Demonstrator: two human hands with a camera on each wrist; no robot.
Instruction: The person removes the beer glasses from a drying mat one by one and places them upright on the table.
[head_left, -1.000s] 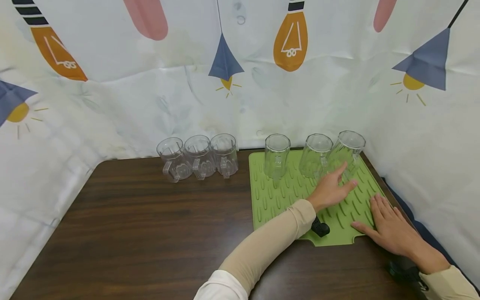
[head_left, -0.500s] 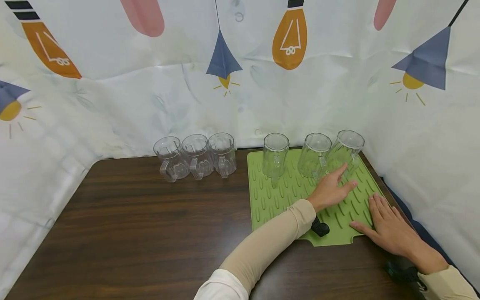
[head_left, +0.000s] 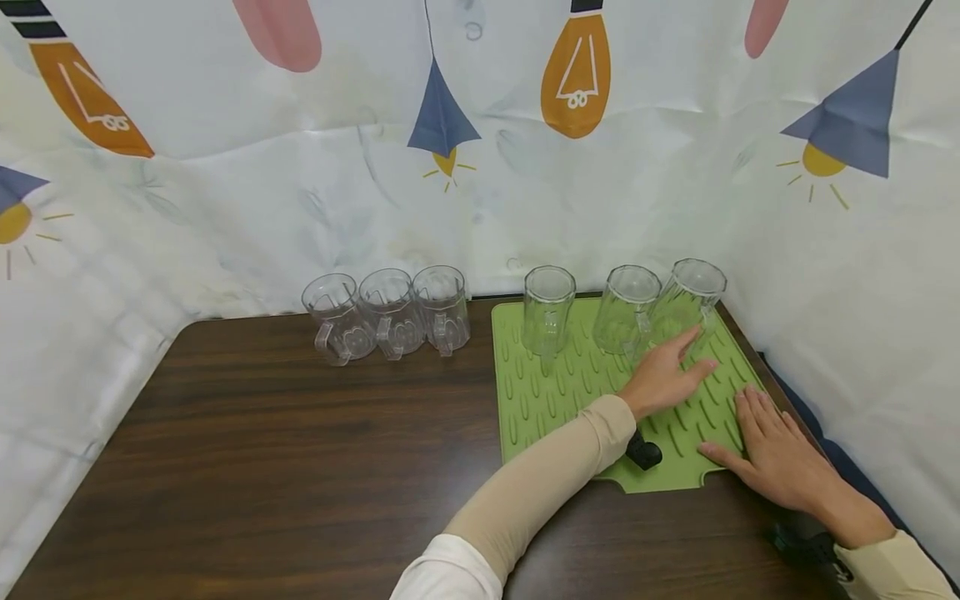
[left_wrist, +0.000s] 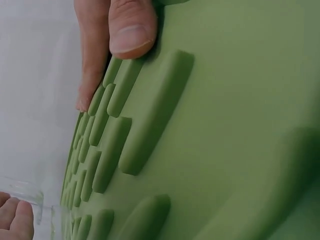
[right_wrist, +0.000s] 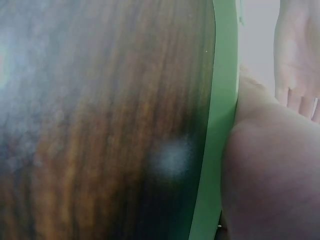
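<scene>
A green drying mat [head_left: 528,417] with raised ridges lies at the table's right side. On its back part stand three clear glass mugs: a left mug [head_left: 548,308], a middle mug [head_left: 627,308] and a right mug [head_left: 688,296]. My left hand [head_left: 663,375] reaches over the mat, thumb and index finger spread, overlapping the right mug's lower part in the head view. My right hand [head_left: 783,467] rests flat on the mat's right front corner, its thumb [left_wrist: 132,32] on the mat in the left wrist view. Its palm [right_wrist: 272,175] is close up in the right wrist view.
Three more clear mugs [head_left: 390,312] stand in a row at the back of the dark wooden table [head_left: 300,467], left of the mat. A white printed cloth [head_left: 337,192] hangs behind and along both sides. A black wrist device [head_left: 643,452] is under the left wrist.
The head view has turned slightly to the right. Both hands and all the mugs stay practically where they were.
</scene>
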